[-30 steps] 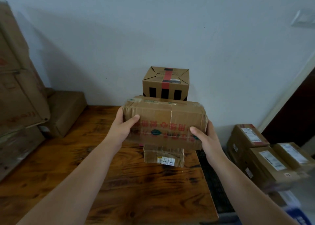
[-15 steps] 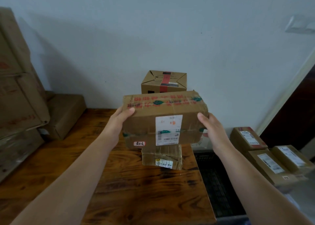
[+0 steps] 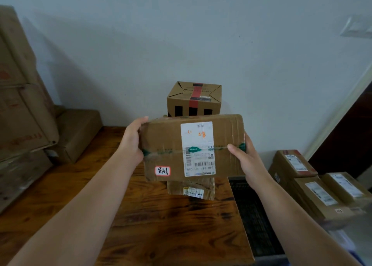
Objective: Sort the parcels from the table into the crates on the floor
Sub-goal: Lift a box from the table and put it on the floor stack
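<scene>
The fingers (image 3: 143, 119) of the left hand (image 3: 132, 143) curl over the top left corner of a cardboard parcel (image 3: 165, 141), and the palm presses flat on its left end. The right hand (image 3: 246, 162) grips the other end. Its thumb (image 3: 235, 150) lies on the front, on the green tape, and its other fingers are hidden behind the box. So both hands are clamped on the parcel, one at each end.

The parcel is up in the air in the middle of the frame, above the wooden table (image 3: 161, 225). Its long side runs left to right, from hand to hand. Its white label (image 3: 198, 149) faces the person.

Just under it a small parcel (image 3: 191, 191) lies on the table. Behind it, by the wall, stands a box with a red stripe (image 3: 194, 100).

The black crate (image 3: 255, 215) is on the floor at the lower right, just beside the table edge. It is on the right hand's side, so I think the parcel must swing right and down, right end first. More labelled parcels (image 3: 314, 197) sit further right. Big brown cartons (image 3: 24, 104) are stacked at the left of the frame.
</scene>
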